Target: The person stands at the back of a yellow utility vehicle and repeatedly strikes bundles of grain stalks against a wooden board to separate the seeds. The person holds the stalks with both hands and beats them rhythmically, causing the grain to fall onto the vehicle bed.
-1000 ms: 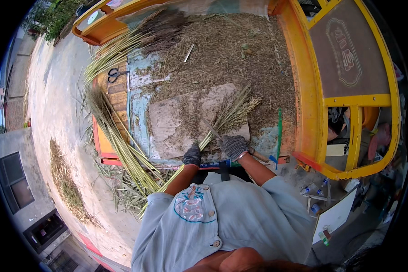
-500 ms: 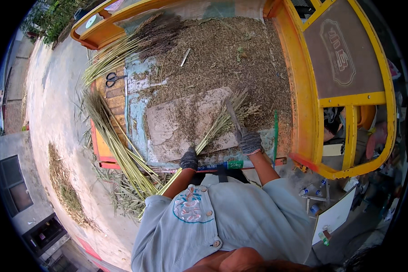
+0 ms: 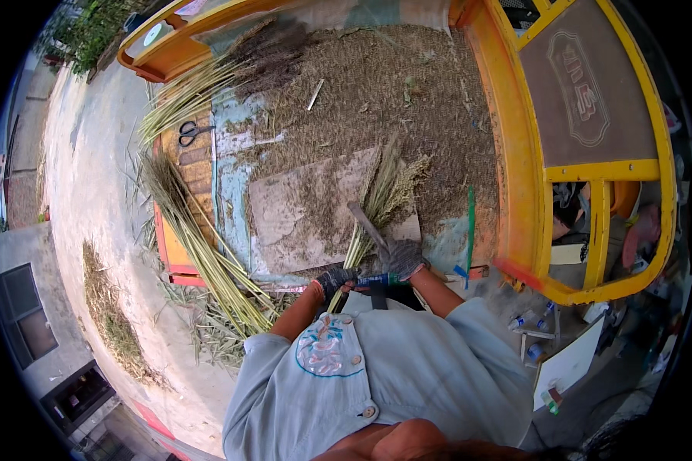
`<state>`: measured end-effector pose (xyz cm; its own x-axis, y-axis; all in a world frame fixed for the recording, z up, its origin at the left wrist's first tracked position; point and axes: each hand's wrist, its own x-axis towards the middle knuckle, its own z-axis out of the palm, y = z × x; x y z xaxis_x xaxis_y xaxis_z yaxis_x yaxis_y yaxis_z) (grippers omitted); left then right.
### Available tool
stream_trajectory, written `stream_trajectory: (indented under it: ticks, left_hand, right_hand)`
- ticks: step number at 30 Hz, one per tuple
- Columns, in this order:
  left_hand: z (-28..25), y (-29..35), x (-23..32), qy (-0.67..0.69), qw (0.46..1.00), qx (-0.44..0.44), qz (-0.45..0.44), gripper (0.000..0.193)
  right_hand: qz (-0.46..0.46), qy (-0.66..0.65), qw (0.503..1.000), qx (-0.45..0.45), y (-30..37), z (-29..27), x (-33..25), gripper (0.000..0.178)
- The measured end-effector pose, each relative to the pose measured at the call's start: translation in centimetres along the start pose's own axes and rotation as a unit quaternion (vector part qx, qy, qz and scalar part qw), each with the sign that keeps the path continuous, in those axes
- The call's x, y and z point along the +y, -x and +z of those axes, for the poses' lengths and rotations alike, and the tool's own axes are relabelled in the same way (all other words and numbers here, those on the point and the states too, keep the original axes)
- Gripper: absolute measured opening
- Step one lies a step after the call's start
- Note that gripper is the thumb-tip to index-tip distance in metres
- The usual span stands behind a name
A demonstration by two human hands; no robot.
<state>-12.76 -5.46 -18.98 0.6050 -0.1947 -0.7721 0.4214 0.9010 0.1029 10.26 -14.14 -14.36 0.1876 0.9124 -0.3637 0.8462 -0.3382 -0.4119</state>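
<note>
My left hand point(image 3: 337, 282), in a dark grey knit glove, is closed round the pale lower stalks of a bundle of seed-headed grass stalks point(image 3: 375, 201). Its bushy heads point away from me and lie over a flat, pale board point(image 3: 284, 219). In the same kind of glove, my right hand point(image 3: 404, 260) grips a long, flat, scraper-like bar point(image 3: 367, 223). The bar lies slantwise across the bundle's stalks, its far end pointing left. Both hands are near the front edge of the cart bed, close together.
Loose seed and chaff point(image 3: 392, 84) cover much of the cart bed. Stripped-looking stalks point(image 3: 207, 246) hang over its left edge, and dark-headed stalks point(image 3: 200, 88) lie at the far left. Black-handled scissors point(image 3: 192, 134) rest between them. A yellow metal frame point(image 3: 515, 192) borders the right.
The bundle has turned more upright and been drawn toward me. My left hand has shifted right and nearer; my right hand has come left and nearer with the bar, closing the gap.
</note>
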Motion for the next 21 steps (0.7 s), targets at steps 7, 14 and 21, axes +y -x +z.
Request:
stream_trajectory:
  ticks: [7,14,21]
  left_hand:
    - [2.3,2.9,2.9,-0.577,0.647,0.493,0.075,0.039]
    - [0.0,0.7,1.6,-0.571,0.681,0.459,0.028,0.033]
    - [-2.0,0.5,1.5,-0.574,0.685,0.446,0.050,0.034]
  right_hand:
    - [-0.153,0.002,0.987,0.054,-0.5,-2.3,-4.8,0.035]
    - [-0.089,0.092,0.989,-0.068,-7.0,2.6,4.6,0.041]
    - [0.150,0.097,0.982,-0.063,-10.7,-3.2,5.9,0.041]
